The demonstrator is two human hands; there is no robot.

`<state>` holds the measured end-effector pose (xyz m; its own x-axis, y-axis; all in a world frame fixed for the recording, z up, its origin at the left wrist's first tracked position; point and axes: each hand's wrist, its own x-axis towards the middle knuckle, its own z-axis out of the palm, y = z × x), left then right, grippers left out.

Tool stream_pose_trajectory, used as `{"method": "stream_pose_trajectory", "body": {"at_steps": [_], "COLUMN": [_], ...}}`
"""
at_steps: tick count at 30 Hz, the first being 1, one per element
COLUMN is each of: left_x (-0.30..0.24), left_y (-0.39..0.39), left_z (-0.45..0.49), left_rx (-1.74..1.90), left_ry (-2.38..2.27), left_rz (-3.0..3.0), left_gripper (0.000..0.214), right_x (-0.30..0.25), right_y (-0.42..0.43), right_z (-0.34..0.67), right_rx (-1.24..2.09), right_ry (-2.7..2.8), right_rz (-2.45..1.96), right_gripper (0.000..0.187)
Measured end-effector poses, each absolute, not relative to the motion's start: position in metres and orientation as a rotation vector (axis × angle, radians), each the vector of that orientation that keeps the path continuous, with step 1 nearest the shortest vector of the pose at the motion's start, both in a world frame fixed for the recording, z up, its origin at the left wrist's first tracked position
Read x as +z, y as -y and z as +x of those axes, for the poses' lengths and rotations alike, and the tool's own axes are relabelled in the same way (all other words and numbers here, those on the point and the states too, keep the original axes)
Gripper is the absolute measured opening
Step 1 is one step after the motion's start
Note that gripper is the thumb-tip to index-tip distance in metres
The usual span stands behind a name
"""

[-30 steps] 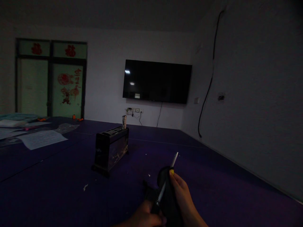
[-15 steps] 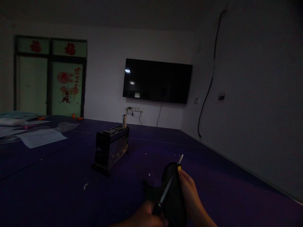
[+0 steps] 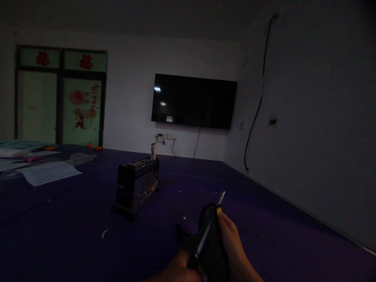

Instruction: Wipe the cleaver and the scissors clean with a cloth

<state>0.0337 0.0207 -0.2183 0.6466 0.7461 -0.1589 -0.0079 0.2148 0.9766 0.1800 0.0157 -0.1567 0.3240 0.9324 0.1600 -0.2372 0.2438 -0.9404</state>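
Low in the dim picture, my left hand (image 3: 180, 269) grips the dark handle of a screwdriver (image 3: 207, 229) whose metal shaft slants up to the right. My right hand (image 3: 233, 248) holds a black, rounded object (image 3: 212, 250) that I cannot name, its fingers wrapped round the right side with a fingertip at a small yellow spot near the top. The shaft lies across this object, its tip poking out above. A black toaster (image 3: 135, 185) stands on the purple surface (image 3: 73, 235) ahead and to the left, apart from both hands.
White paper sheets (image 3: 48, 172) and plastic lie at the far left. A dark wall television (image 3: 194, 101) hangs ahead, with sockets and cables below. A grey wall (image 3: 317, 137) runs along the right. A glass door (image 3: 60, 103) with red decorations is at the back left.
Both hands, the screwdriver and the black object drifted slightly right and down, then back a little left. The screwdriver tip stays just above the object. The toaster has not moved.
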Motion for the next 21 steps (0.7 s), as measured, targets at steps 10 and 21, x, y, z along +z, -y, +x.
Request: {"method": "stream_pose_trajectory", "body": {"at_steps": [10, 21], "left_x": [-0.197, -0.203], "left_y": [-0.008, -0.013], "left_z": [0.03, 0.028], "left_rx": [0.598, 0.609], "left_ry": [-0.838, -0.73], "left_rz": [1.25, 1.273], "left_gripper": [0.023, 0.028], "right_x": [-0.158, -0.158], "right_y": [-0.017, -0.018], "right_z": [0.176, 0.181], "right_rx": [0.972, 1.001], "right_ry": [0.884, 0.843], "right_rz": [-0.996, -0.972], "right_gripper": [0.051, 0.046]}}
